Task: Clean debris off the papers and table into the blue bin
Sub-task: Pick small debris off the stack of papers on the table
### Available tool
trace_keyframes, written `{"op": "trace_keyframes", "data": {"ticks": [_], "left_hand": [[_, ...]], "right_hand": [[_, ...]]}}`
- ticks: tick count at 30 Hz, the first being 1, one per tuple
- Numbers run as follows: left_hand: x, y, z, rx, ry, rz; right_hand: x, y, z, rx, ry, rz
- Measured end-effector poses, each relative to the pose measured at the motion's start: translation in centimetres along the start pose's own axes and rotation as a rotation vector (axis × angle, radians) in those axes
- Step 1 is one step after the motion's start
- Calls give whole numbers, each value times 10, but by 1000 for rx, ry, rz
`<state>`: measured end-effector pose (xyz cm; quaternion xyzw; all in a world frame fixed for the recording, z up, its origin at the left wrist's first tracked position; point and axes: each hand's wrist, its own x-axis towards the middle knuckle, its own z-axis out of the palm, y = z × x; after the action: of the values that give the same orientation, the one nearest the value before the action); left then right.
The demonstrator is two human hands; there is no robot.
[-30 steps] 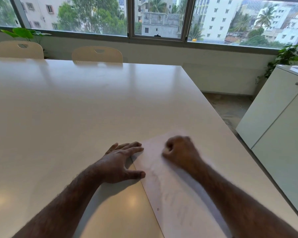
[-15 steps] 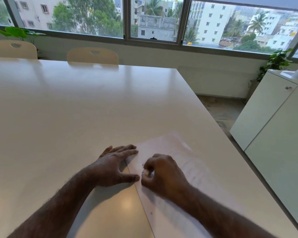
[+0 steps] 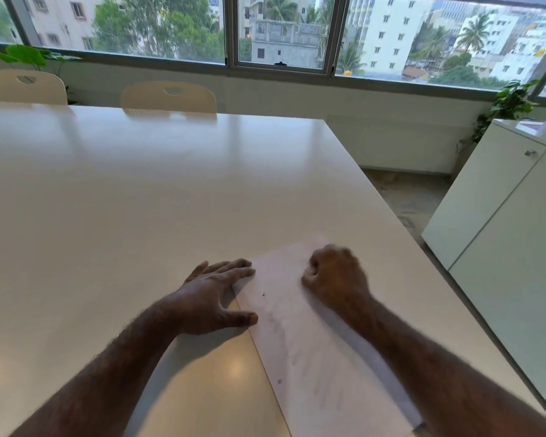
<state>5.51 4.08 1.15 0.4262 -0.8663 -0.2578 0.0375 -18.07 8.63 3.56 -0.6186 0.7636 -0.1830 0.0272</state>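
Observation:
A white sheet of paper (image 3: 303, 342) with faint pencil marks lies near the right edge of the white table (image 3: 139, 200). My left hand (image 3: 215, 294) lies flat with fingers spread, pressing the paper's left edge. My right hand (image 3: 334, 275) is curled into a fist on the upper part of the sheet; I cannot see anything inside it. A tiny dark speck of debris (image 3: 264, 294) sits on the paper between my hands, and a small pinkish spot (image 3: 280, 381) lies lower down. No blue bin is in view.
Two cream chairs (image 3: 169, 97) (image 3: 24, 86) stand at the table's far side under the windows. A white cabinet (image 3: 501, 231) stands to the right across a strip of floor, with potted plants (image 3: 511, 102) near it.
My right fist swept from the paper's upper part toward my left thumb, then back up and right. The left hand stayed pressed on the paper's edge.

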Motion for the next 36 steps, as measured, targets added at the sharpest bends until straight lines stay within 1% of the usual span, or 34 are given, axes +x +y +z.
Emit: {"op": "trace_keyframes", "data": {"ticks": [2,3,4,5,7,9,10,13,17,24,27,30,36], "left_hand": [[1,-3,1,6,11,5],[2,-3,0,5,14,4],[3,-2,-1,3,10,0],[3,-1,-2,1,4,-3],[1,0,-1,-3,-1,-3],[0,0,0,1,4,4],[1,-1,0,5,8,5],[2,-2,0,1,15,1],[0,-2,1,-2,16,0],[3,-1,0,8,8,-5],[3,0,1,12,18,-10],[2,0,2,7,28,-15],[2,1,3,3,40,-22]], "right_hand": [[-30,-31,10,125,-160,-206],[-34,-33,11,171,-214,-234],[-27,-28,8,200,-188,-193],[-11,-15,7,192,-125,-106],[14,10,-3,88,-29,63],[22,24,-9,53,13,127],[23,23,-11,102,10,130],[14,12,-13,253,-41,88],[-5,1,2,301,-123,9],[-3,0,-3,420,-94,36],[-7,-3,-2,361,-86,-14],[-11,-2,-2,272,-90,-108],[-21,-3,-5,242,-108,-194]]}}
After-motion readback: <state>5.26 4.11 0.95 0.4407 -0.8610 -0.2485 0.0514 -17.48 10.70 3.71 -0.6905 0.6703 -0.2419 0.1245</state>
